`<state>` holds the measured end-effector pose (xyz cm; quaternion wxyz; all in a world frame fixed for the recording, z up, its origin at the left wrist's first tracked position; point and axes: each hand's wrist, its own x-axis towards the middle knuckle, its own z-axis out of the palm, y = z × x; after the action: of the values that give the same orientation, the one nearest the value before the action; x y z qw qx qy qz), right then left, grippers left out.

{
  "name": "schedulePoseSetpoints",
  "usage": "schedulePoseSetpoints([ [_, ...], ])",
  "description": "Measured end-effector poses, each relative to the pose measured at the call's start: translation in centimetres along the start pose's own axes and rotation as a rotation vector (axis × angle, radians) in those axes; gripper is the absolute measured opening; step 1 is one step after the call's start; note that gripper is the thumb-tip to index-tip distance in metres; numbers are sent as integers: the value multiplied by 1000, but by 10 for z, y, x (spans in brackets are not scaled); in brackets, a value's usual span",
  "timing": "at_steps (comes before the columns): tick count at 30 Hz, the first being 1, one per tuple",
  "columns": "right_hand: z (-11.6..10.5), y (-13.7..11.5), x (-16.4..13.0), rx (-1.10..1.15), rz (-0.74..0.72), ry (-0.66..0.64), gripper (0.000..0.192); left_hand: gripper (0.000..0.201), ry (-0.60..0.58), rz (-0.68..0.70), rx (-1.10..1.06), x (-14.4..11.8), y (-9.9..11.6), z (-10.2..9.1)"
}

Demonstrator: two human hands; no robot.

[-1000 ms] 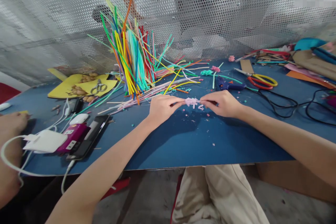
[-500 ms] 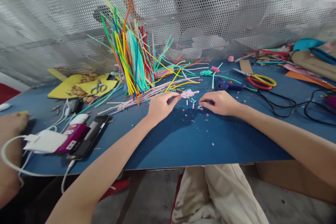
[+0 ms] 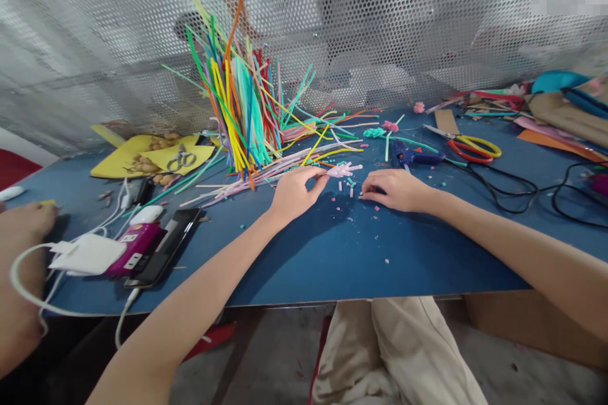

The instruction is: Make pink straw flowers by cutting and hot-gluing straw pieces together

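while the left hand (image 3: 297, 191) pinches a small pink piece (image 3: 342, 169) at its left end, thumb and fingers closed on it, the piece sits just above the blue table (image 3: 332, 253), near the middle and toward the far edge. the right hand (image 3: 396, 190) rests palm down on the table just right of the piece and apart from it; its fingers are curled together, tips on the surface by some pink scraps (image 3: 349, 186), and whether they grip one cannot be told. behind the left hand a bundle of coloured sticks (image 3: 237, 107) leans up against the mesh wall (image 3: 380, 12), with loose ones fanned flat toward the piece. a blue glue gun (image 3: 413, 155) lies just beyond the right hand, and scissors (image 3: 468, 144) with red and yellow handles lie further toward the far right corner. black cords (image 3: 532, 193) loop along the right edge. near the left edge lie a phone (image 3: 164, 247), a magenta device (image 3: 133, 248) and a white charger (image 3: 83, 254). yellow paper (image 3: 142, 155) sits at the far left corner.
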<state>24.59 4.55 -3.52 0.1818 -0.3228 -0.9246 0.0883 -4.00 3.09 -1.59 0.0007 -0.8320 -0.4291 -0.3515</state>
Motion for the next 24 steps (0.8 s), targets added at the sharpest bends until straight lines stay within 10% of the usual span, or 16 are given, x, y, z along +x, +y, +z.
schedulePoseSetpoints([
  [24,-8,-1,-1,65,-114,-44,27,20,-24,5,41,-1,-1,0],
])
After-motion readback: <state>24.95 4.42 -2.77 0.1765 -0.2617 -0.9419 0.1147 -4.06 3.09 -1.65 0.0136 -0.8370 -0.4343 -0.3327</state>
